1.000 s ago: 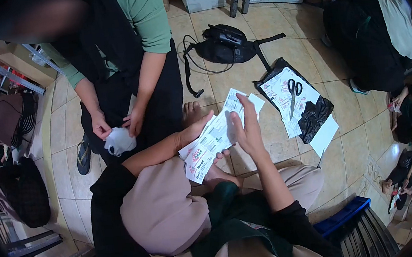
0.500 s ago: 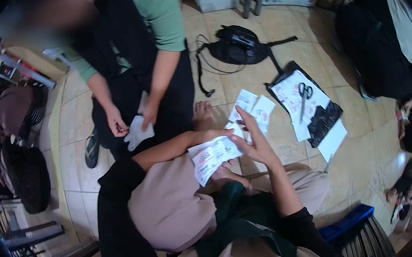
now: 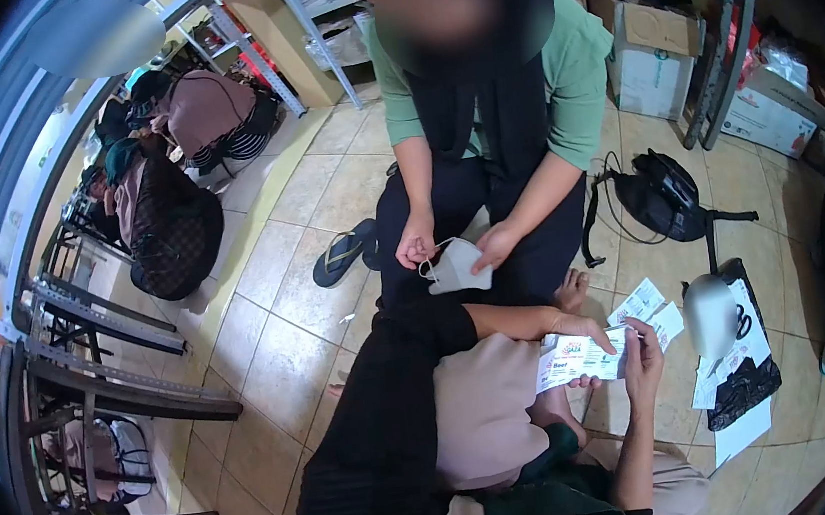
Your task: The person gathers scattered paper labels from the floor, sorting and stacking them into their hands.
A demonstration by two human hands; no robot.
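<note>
A small stack of printed paper labels (image 3: 574, 359) is held between both hands, above my lap. My left hand (image 3: 581, 328) grips the stack from its upper side, thumb on top and fingertips showing below. At the right end, my right hand (image 3: 643, 354) closes on the same labels. More printed slips (image 3: 647, 305) lie on the floor just beyond my hands. Farther right, a black plastic bag (image 3: 745, 391) lies with printed sheets (image 3: 734, 366) and scissors (image 3: 743, 321), partly covered by a blurred patch.
A person in a green top (image 3: 574, 70) sits opposite, holding a white mask (image 3: 458, 265). A black waist bag (image 3: 662, 196), a sandal (image 3: 340, 255) and boxes (image 3: 652, 71) are on the floor. Metal frames (image 3: 124, 378) and other people (image 3: 168, 223) are at left.
The view has swung left, so the scene appears farther right. The labels in my hands are gathered into a more compact stack, and separate slips now lie beyond them.
</note>
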